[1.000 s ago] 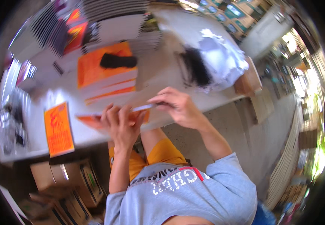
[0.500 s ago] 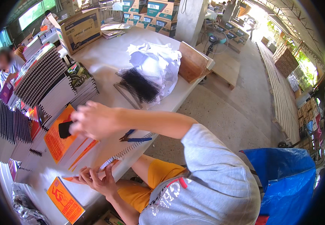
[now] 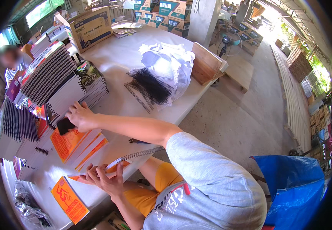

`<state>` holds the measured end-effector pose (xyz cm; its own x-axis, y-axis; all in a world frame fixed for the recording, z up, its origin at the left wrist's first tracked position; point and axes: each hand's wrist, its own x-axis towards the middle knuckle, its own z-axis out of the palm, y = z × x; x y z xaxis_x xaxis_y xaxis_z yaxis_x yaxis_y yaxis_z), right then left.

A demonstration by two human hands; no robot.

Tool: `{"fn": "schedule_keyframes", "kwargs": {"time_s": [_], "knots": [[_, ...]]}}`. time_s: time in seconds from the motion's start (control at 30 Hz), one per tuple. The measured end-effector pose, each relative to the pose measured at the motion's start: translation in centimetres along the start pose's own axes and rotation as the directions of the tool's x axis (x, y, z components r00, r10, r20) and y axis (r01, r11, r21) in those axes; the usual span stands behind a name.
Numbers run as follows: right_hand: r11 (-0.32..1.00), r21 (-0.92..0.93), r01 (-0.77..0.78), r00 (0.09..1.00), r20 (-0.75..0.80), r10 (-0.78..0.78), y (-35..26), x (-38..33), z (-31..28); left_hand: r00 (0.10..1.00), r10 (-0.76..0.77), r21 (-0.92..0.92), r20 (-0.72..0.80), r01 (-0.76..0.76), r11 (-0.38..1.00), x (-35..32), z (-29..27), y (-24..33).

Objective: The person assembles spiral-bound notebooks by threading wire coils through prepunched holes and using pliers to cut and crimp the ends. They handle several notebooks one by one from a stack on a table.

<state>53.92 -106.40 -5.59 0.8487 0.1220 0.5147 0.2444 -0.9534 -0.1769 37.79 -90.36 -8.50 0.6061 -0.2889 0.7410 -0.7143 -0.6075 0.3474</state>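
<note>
Reaching far across the table (image 3: 127, 57), the right hand (image 3: 79, 117) closes on a small black object (image 3: 64, 125) beside the notebook stacks (image 3: 58, 84), while the left hand (image 3: 106, 180), fingers spread, presses flat on a spiral notebook (image 3: 129, 159) at the near edge, likely to steady it; black coils (image 3: 150, 84) lie farther right.

A bindery workshop: spiral notebook stacks (image 3: 54, 82), loose binding coils (image 3: 148, 86), cardboard cartons (image 3: 87, 27).
</note>
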Motion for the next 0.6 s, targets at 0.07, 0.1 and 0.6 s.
{"fn": "schedule_keyframes", "kwargs": {"time_s": [0.07, 0.1, 0.6], "knots": [[0.961, 0.267, 0.071, 0.997, -0.045, -0.061, -0.8, -0.1, -2.7, 1.000, -0.010, 0.028, -0.011, 0.011, 1.000, 0.2, -0.4, 0.1], [0.857, 0.498, 0.130, 0.991, -0.093, -0.096, -1.1, -1.0, -4.9, 1.000, -0.017, 0.034, -0.018, 0.018, 0.999, 0.3, -0.5, 0.3], [0.321, 0.940, -0.116, 0.957, 0.192, -0.218, -1.1, -16.3, -9.1, 0.999, 0.038, -0.045, -0.020, -0.039, 0.998, 0.0, -0.8, 0.2]]}}
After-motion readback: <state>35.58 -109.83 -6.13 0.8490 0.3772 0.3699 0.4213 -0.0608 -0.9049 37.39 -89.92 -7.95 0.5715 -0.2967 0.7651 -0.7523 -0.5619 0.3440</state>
